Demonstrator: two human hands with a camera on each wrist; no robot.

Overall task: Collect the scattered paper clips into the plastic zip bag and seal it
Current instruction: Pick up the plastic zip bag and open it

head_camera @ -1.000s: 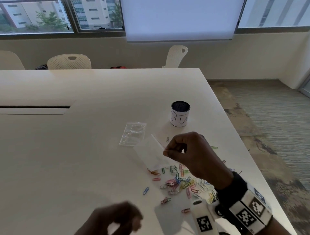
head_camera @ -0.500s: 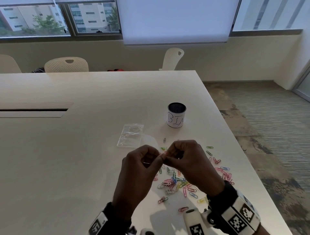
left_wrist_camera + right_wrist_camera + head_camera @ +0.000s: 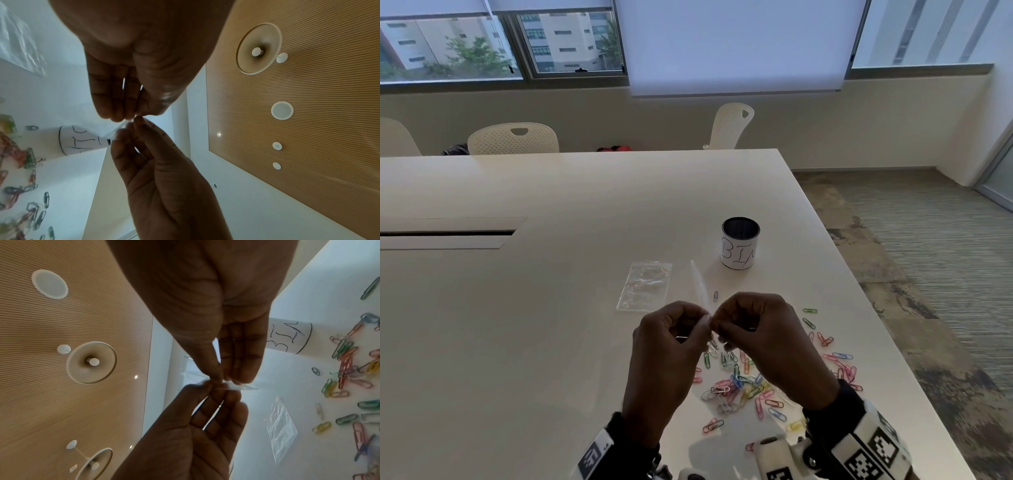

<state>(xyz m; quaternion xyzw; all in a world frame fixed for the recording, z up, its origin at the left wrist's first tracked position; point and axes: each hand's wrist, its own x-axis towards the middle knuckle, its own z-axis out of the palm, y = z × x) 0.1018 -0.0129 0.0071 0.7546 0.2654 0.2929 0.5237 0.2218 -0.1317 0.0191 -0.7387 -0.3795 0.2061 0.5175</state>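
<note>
Head view is showing the left hand [image 3: 671,337] and right hand [image 3: 760,329] together at centre frame, both pinching the zip bag [image 3: 700,286] mouth. They are probably opening it; paper clips [image 3: 739,383] are lying scattered below, waiting for collecting.

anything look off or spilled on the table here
Coloured paper clips lie scattered loose over the white table near its right edge, none bagged yet. A second clear bag lies flat beside the cup marked BIN. Both hands pinch the zip bag in the air. Nothing looks damaged.
</note>
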